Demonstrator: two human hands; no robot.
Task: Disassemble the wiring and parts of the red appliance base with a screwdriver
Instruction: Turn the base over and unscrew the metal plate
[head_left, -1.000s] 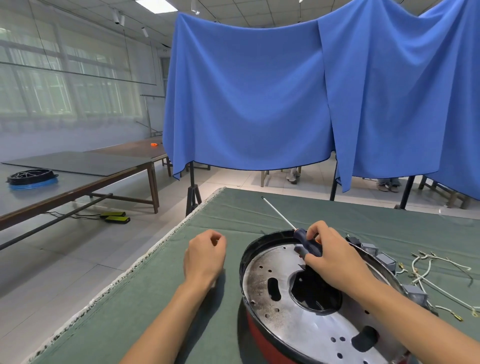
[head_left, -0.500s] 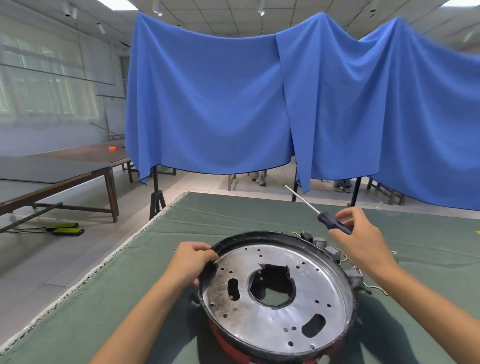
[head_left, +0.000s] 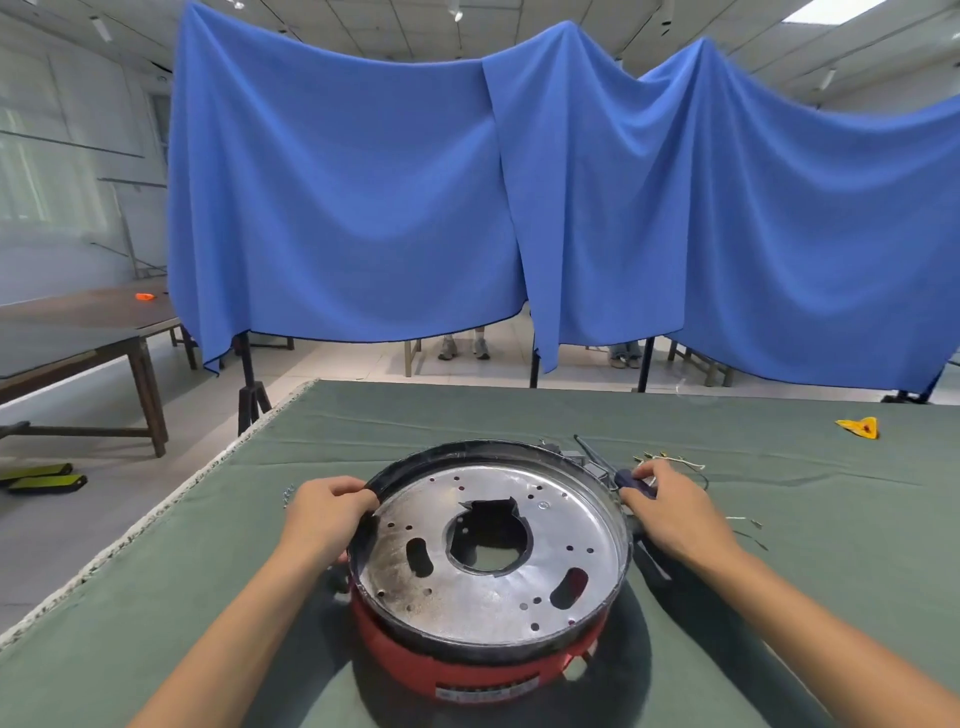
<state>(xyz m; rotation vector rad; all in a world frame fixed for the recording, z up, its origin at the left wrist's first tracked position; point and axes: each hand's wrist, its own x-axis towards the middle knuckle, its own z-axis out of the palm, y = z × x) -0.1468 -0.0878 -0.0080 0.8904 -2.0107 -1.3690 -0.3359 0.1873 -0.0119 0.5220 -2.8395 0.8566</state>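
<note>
Red appliance base (head_left: 467, 670) between left hand (head_left: 324, 514) and screwdriver-holding right hand (head_left: 670, 514)

**Bright, even light with wide-angle bending**

Ceiling panels (head_left: 831, 10) are lighting the room evenly from above, while the window (head_left: 47, 171) at upper left is glowing hazy white. Soft shadows are pooling beneath the forearms on the bench (head_left: 779, 545). Edges are curving and blurring slightly.

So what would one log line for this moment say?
left hand: grips base rim | right hand: holds screwdriver | wires: on cloth
</note>
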